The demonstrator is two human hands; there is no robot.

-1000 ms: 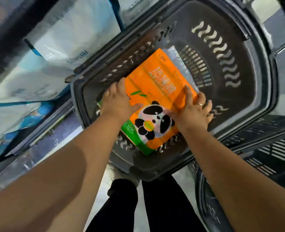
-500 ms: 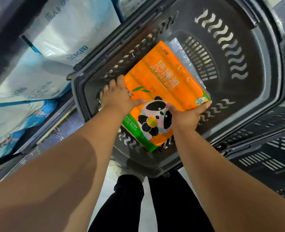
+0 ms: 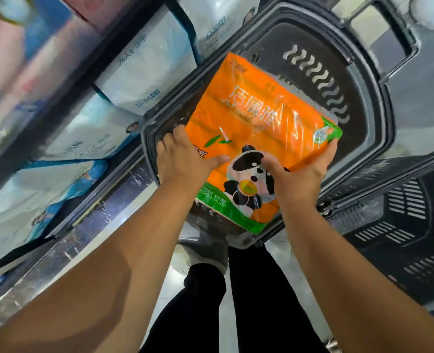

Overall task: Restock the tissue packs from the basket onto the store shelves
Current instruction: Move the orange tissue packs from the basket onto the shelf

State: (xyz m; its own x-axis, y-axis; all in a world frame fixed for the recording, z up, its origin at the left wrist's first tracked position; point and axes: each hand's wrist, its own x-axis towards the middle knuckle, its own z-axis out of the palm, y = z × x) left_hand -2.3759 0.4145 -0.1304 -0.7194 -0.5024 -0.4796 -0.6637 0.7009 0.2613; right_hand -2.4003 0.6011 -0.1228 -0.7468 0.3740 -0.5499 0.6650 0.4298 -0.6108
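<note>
Second basket (image 3: 401, 225), dark slotted plastic, at right edge, partly cut off by frame. White-and-blue plastic bags (image 3: 144, 72) with printed text stacked at left, several in view, surfaces glossy. Pink packs (image 3: 12, 59) at top left, blurred. Black trousers (image 3: 205, 301) at bottom centre, grey shoe (image 3: 203, 253) above them. Pale grey floor (image 3: 419, 103); dark marbled strip (image 3: 83, 240) running along left side.

Orange tissue pack (image 3: 259, 128) in left hand (image 3: 182, 159) and right hand (image 3: 300, 174), above grey basket (image 3: 378, 103).
</note>
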